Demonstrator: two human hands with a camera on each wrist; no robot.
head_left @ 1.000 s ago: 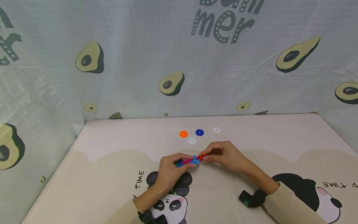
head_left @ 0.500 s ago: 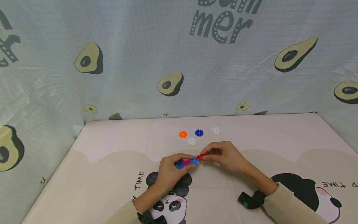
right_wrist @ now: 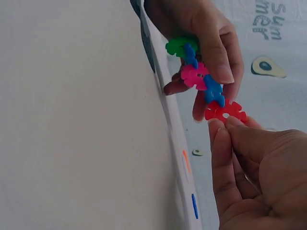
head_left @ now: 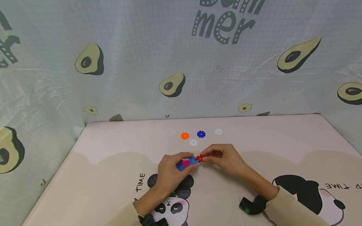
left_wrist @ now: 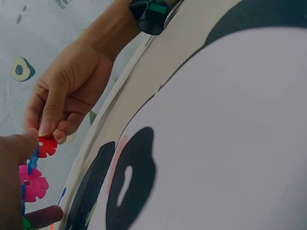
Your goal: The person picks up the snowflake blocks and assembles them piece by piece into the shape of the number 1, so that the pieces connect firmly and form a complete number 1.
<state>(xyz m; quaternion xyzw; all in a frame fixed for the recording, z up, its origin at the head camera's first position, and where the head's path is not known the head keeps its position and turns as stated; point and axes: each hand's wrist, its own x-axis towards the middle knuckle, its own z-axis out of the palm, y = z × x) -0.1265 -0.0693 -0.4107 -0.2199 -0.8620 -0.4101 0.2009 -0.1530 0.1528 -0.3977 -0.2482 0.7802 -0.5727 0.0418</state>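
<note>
A chain of notched plastic discs hangs between the two hands above the table. In the right wrist view it runs from a green disc [right_wrist: 178,47] through a blue one, a pink disc [right_wrist: 194,76] and a light blue disc [right_wrist: 214,91] to a red disc [right_wrist: 225,111]. My left hand [head_left: 171,171] grips the chain, thumb in front and fingers behind. Between thumb and fingertips, my right hand [head_left: 226,158] pinches the red disc, which meets the light blue disc edge to edge. The left wrist view shows the red disc [left_wrist: 47,146] partly covered by fingers.
Loose on the table beyond the hands lie an orange disc [head_left: 185,136], a dark blue disc [head_left: 201,134] and two white discs, one nearer [head_left: 193,142] and one farther right [head_left: 218,131]. The tablecloth [head_left: 113,175] has printed pandas; an avocado-print curtain [head_left: 135,56] stands behind.
Both hands have shifted slightly to the left with the chain, the right hand a little lower. The chain's discs now face the head camera more. The loose discs stay where they were.
</note>
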